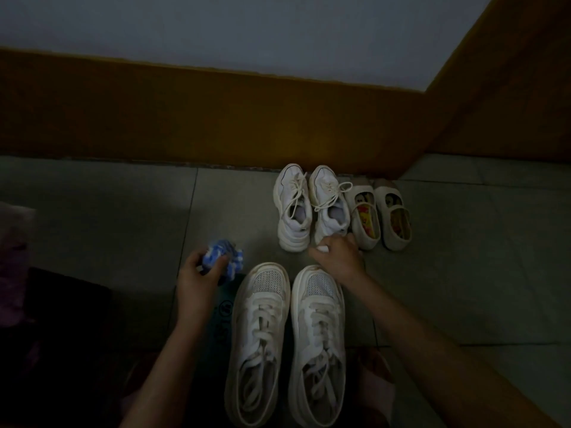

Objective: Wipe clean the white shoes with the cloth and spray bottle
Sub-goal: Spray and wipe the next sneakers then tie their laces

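In dim light on the tiled floor [123, 217], the left hand [197, 273] has its fingers [216, 265] curled around a bunched blue-and-white cloth [225, 254], just left of the near pair of white shoes [287, 341]. The right hand [336, 257] reaches to the heel of the far white sneakers [312, 205], fingers bent; whether they grip it cannot be told. Beside these stand small slip-on shoes [378, 214]. A dark green object [224, 319] lies under the left wrist.

I see a dim room with little light. The floor [463, 273] has large grey-green tiles with thin joints. A wide brown-ochre band [185, 118] runs along the base of the pale grey wall [247, 26], and it turns the corner at right.
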### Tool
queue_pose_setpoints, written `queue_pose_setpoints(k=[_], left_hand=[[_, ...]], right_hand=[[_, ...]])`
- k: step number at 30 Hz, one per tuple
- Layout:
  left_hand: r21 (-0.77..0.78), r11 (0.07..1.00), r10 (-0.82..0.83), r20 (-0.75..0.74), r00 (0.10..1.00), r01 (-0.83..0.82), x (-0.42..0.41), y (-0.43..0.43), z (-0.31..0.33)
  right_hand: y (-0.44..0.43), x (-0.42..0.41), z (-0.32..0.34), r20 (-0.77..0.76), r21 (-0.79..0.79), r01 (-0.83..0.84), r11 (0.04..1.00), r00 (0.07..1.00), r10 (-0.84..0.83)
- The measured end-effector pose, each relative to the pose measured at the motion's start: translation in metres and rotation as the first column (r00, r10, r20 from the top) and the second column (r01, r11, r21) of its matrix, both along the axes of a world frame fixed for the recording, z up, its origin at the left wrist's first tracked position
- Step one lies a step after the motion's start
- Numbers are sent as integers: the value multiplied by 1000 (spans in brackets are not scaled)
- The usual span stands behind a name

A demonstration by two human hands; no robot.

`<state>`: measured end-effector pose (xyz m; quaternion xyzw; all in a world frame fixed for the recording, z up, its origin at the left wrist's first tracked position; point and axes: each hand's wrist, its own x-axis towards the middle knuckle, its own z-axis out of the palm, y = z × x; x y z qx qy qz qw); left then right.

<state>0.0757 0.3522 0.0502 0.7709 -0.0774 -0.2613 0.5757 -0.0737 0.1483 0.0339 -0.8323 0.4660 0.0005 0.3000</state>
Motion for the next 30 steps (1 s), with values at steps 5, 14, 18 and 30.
queue_pose_setpoints(k=[5, 14, 18, 30], left_hand=[[-7, 1000, 6, -34, 999, -6, 1, 1, 1], [15, 1000, 6, -50, 999, -6, 1, 3, 0], [11, 1000, 1, -12, 1000, -1, 0, 3, 3], [54, 998, -39, 33, 999, 37, -3, 5, 4]], right_hand=[[4, 6, 3, 5, 66, -25, 998, 1000, 25], [-3, -14, -18, 114, 63, 181, 981, 976, -187], [-3, -25, -14, 165, 216, 408, 887, 880, -445], [29, -65, -25, 171, 400, 619, 676, 674, -719]])
